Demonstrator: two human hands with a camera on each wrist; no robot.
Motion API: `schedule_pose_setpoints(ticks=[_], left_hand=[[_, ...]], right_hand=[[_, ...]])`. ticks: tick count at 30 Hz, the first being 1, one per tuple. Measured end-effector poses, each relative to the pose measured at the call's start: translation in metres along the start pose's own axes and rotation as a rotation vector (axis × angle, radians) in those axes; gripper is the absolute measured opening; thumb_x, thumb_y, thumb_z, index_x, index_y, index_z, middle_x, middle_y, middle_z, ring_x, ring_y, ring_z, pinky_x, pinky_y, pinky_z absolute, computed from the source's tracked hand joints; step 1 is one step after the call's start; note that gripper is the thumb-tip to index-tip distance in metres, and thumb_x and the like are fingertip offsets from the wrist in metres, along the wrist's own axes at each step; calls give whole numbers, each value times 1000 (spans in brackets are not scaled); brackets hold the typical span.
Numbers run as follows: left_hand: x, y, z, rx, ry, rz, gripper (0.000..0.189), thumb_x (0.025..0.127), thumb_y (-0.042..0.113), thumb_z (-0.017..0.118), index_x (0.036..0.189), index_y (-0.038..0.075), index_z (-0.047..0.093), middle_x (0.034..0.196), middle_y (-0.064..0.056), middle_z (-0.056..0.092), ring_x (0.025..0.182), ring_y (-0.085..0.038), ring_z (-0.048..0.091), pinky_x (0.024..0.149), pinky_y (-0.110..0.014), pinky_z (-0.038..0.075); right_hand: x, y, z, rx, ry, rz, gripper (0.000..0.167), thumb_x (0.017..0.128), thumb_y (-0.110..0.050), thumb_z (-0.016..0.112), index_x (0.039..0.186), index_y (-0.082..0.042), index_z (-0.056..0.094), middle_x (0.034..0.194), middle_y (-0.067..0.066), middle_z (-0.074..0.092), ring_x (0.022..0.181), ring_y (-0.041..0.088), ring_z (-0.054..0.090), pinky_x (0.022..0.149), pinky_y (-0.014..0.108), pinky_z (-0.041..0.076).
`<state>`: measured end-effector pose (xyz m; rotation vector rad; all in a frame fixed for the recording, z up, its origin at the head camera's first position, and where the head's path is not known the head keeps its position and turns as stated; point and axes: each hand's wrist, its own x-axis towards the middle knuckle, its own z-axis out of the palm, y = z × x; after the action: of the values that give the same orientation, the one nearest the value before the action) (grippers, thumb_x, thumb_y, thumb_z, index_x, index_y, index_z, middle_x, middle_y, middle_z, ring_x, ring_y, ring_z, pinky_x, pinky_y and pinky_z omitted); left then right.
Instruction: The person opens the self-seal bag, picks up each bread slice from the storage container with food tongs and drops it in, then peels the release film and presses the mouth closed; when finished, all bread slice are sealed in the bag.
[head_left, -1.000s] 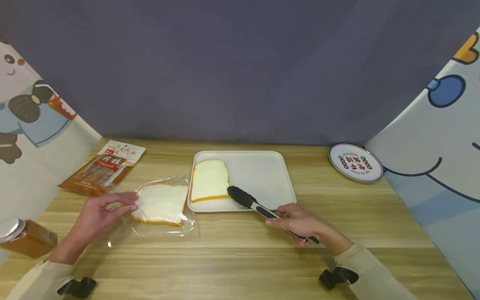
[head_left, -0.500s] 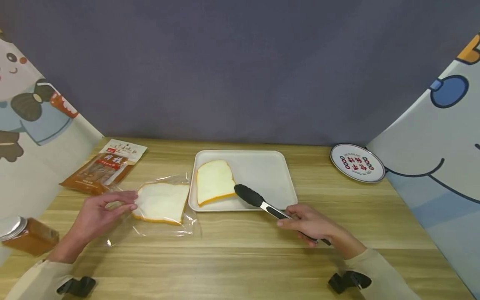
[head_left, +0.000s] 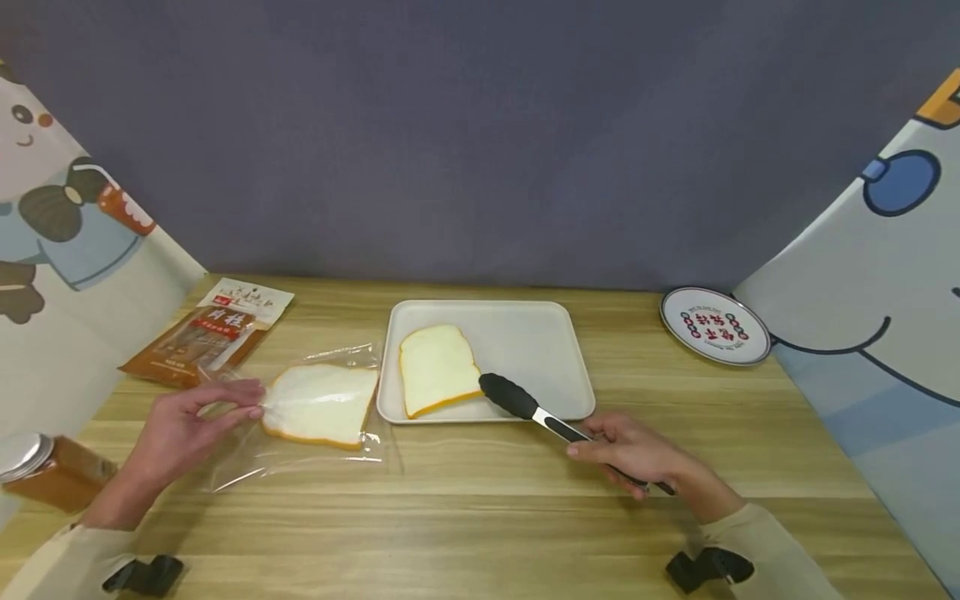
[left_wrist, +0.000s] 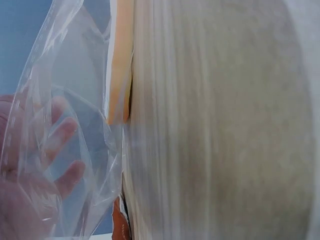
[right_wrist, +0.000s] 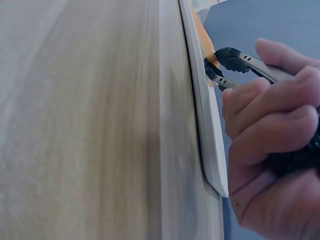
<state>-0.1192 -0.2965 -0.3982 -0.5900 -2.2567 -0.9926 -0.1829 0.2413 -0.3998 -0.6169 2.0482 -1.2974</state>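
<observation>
My left hand pinches the left edge of a clear plastic bag. A slice of bread with an orange crust lies inside the bag. In the left wrist view the bag's film hangs in front of my fingers. My right hand grips black and silver tongs by their handles. In the right wrist view the tongs' black tips sit on either side of the crust of a second bread slice. That slice is on the left half of a white tray.
Behind my left hand lies a brown food packet. A jar with a silver lid is at the far left. A white plate with red print stands at the back right. A dark curtain closes off the back.
The right hand and tongs have moved to the right, and the slice on the tray has slid right and turned slightly. My left hand has drawn back a little left, stretching the bag's edge.
</observation>
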Motion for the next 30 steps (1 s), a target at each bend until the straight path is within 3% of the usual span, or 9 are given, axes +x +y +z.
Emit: schedule_pose_setpoints(ticks=[4, 10, 20, 28, 30], left_hand=[[-3, -1, -3, 20, 13, -15, 40, 51, -25, 78, 78, 5, 72, 87, -17, 70, 94, -1, 63, 82, -12, 46], [-4, -4, -5, 36, 46, 25, 39, 50, -23, 79, 79, 2, 73, 87, -17, 70, 93, 0, 63, 83, -12, 45], [-1, -3, -4, 133, 27, -46, 38, 51, -21, 81, 76, 7, 73, 87, -18, 70, 92, 11, 59, 82, -7, 42], [-1, -2, -4, 90, 31, -35, 40, 48, -27, 78, 75, 2, 71, 85, -22, 68, 91, 8, 60, 82, -8, 43], [-2, -3, -4, 93, 31, -37, 40, 48, -27, 78, 75, 3, 71, 84, -22, 69, 91, 9, 60, 82, -8, 43]], right_hand=[[2, 3, 0, 22, -18, -1, 31, 95, -25, 59, 90, 5, 52, 51, 1, 46, 28, 10, 43, 25, 27, 37], [1, 3, -5, 31, -45, -45, 25, 97, -22, 56, 92, 2, 52, 53, 1, 47, 28, 11, 43, 23, 33, 38], [-16, 2, -16, 78, -66, -86, 23, 100, -14, 50, 99, 9, 49, 55, 2, 46, 29, 8, 42, 22, 37, 37], [-25, 6, -23, 126, -141, -131, 24, 101, -8, 44, 94, 14, 44, 53, 30, 35, 28, 42, 29, 20, 36, 34], [-24, 10, -22, 117, -148, -121, 25, 101, -10, 45, 93, 14, 45, 52, 28, 37, 24, 33, 33, 20, 36, 34]])
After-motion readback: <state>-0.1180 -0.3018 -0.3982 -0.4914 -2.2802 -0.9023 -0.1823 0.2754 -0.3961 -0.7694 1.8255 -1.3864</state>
